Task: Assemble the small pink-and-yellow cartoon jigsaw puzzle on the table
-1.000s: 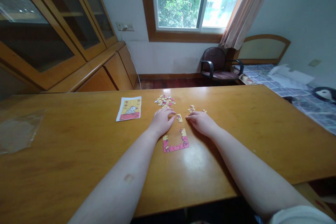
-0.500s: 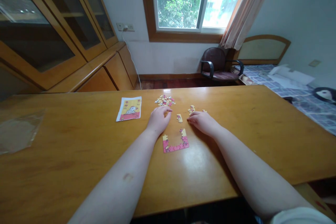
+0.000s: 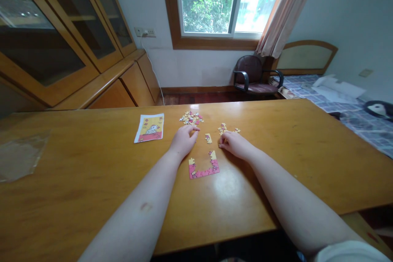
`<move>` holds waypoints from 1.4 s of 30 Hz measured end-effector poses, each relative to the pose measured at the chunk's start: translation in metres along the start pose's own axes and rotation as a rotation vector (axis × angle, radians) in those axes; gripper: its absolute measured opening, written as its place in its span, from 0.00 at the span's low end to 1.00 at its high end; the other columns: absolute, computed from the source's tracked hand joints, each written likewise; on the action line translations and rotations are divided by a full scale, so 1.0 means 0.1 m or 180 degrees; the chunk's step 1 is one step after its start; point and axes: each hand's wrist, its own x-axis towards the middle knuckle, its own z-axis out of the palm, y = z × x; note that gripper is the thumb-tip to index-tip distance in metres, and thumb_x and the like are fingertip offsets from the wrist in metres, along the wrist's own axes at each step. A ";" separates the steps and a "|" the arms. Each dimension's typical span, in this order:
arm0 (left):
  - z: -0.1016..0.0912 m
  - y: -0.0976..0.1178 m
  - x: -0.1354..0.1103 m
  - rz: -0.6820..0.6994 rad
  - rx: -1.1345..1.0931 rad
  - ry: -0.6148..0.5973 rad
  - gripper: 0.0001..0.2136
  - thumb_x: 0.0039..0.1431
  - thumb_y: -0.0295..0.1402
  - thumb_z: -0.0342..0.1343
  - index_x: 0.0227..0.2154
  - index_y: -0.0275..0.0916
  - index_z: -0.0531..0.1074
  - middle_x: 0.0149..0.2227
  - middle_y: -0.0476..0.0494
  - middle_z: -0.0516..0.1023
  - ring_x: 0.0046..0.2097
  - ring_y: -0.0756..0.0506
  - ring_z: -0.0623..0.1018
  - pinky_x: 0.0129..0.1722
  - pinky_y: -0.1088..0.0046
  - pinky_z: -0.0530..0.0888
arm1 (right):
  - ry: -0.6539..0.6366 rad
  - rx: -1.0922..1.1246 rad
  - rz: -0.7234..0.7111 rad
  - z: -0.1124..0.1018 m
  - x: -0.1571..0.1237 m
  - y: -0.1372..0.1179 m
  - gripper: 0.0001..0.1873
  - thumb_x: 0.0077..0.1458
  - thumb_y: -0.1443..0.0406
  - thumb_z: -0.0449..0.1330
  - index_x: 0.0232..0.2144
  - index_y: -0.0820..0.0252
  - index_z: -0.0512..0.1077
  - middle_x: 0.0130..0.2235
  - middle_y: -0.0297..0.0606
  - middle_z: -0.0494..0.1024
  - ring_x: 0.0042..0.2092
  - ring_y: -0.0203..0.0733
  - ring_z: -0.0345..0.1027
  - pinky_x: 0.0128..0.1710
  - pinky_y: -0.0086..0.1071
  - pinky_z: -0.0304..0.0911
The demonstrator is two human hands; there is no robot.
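My left hand (image 3: 184, 140) rests on the table just below a pile of loose jigsaw pieces (image 3: 190, 118), its fingers stretched and apart, holding nothing. My right hand (image 3: 235, 143) is closed in a pinch over the table, with a small puzzle piece (image 3: 220, 145) barely showing at the fingertips. Beyond its knuckles lie a few yellow pieces (image 3: 222, 127), partly covered by the hand. Between the two hands sits a small joined yellow section (image 3: 208, 138). Nearer to me is a U-shaped part of the puzzle border (image 3: 204, 173), pink below with yellow upper ends.
A picture sheet (image 3: 150, 127) with a white animal on yellow and pink lies left of the pile. At the far left is a clear plastic bag (image 3: 23, 155). The wooden table (image 3: 92, 196) spans the view. Behind it stand a chair (image 3: 253, 73) and a bed (image 3: 325, 90).
My right hand has drawn slightly toward me, its fingers curling more, and uncovers more of the yellow pieces behind it. My left hand stays by the pile. The view has shifted slightly.
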 end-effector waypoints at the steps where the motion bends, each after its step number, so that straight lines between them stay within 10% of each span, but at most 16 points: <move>1: 0.00 0.00 0.00 0.0044 0.0037 -0.0065 0.11 0.57 0.32 0.49 0.36 0.41 0.76 0.42 0.45 0.79 0.47 0.43 0.75 0.52 0.65 0.71 | 0.0007 0.0063 0.0010 0.00 0.00 -0.01 0.03 0.50 0.70 0.64 0.28 0.60 0.73 0.33 0.36 0.76 0.36 0.37 0.68 0.39 0.29 0.61; 21: -0.10 -0.07 0.03 -0.0889 0.0343 -0.0493 0.08 0.52 0.33 0.53 0.32 0.41 0.76 0.35 0.46 0.79 0.37 0.45 0.75 0.36 0.72 0.68 | 0.1408 0.0852 -0.0576 0.03 -0.05 -0.05 0.08 0.58 0.65 0.58 0.32 0.55 0.78 0.35 0.39 0.79 0.38 0.39 0.72 0.40 0.33 0.66; 31: -0.12 -0.04 0.04 -0.0937 0.0368 -0.0312 0.12 0.57 0.39 0.49 0.26 0.40 0.73 0.27 0.46 0.76 0.32 0.46 0.73 0.30 0.73 0.64 | 0.0394 0.0461 0.0003 0.10 0.43 -0.41 0.10 0.49 0.71 0.65 0.35 0.55 0.80 0.35 0.36 0.80 0.34 0.37 0.72 0.37 0.29 0.66; 37: -0.08 -0.06 0.03 -0.0928 0.0428 -0.0281 0.12 0.58 0.39 0.47 0.27 0.40 0.72 0.30 0.45 0.78 0.33 0.45 0.74 0.30 0.73 0.63 | 0.0487 -0.0005 -0.1007 0.34 0.49 -0.28 0.08 0.55 0.66 0.62 0.37 0.55 0.80 0.38 0.39 0.82 0.40 0.40 0.73 0.44 0.32 0.63; 42: -0.09 -0.07 0.04 -0.1038 0.0587 -0.0261 0.11 0.58 0.38 0.48 0.30 0.41 0.73 0.32 0.44 0.79 0.34 0.44 0.75 0.31 0.72 0.65 | 0.0537 -0.0154 -0.1012 0.38 0.48 -0.24 0.09 0.57 0.62 0.61 0.39 0.54 0.80 0.39 0.39 0.82 0.40 0.41 0.73 0.42 0.33 0.62</move>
